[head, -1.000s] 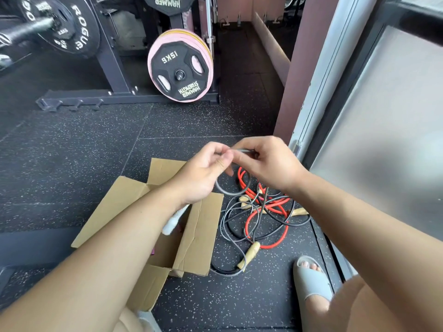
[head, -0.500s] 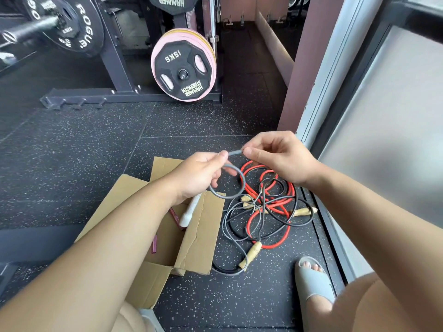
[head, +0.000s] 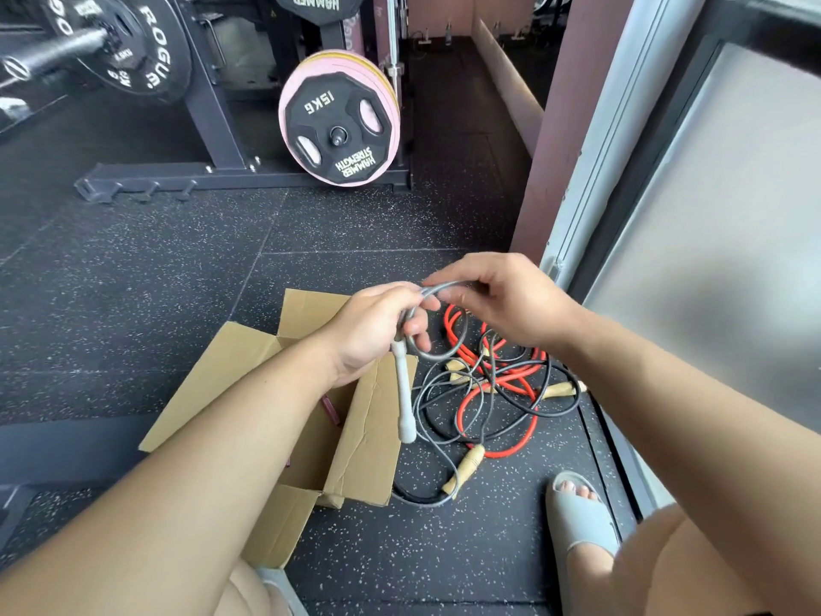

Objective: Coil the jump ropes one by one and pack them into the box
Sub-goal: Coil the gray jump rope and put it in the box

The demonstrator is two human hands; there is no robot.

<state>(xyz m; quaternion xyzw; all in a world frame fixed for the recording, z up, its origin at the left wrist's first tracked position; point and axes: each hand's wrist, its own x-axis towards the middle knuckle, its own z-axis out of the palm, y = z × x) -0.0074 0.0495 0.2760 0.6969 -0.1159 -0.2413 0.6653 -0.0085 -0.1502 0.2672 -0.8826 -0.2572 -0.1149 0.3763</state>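
At the far left we read "ROGUE" in white on a black plate (head: 133, 51) loaded on a barbell. Further along, a black plate with a pink rim (head: 340, 124) stands on a rack peg. It is marked "15KG" and "HAMMER STRENGTH", both upside down from where we look. Above it another dark plate (head: 317, 3) shows "HAMMER" at the top edge.

On the speckled rubber floor (head: 133, 282) lies the open cardboard box (head: 368, 437) with its flaps spread. We cannot read any print on it.

Over the box's right flap, the left hand (head: 377, 331) grips a small loop of the grey jump rope (head: 433, 355). The rope's white handle (head: 404, 402) hangs straight down from that fist. The rope runs on to the right hand (head: 502, 300), whose fingers curl over it and hold it just beside the left.

Below the hands and to the right of the box, the other ropes lie tangled on the floor: a red rope (head: 460, 415) and a black rope (head: 417, 500). A wooden handle (head: 464, 471) is nearest us. At lower right a foot in a grey sandal (head: 577, 517) rests on the floor near the pile.
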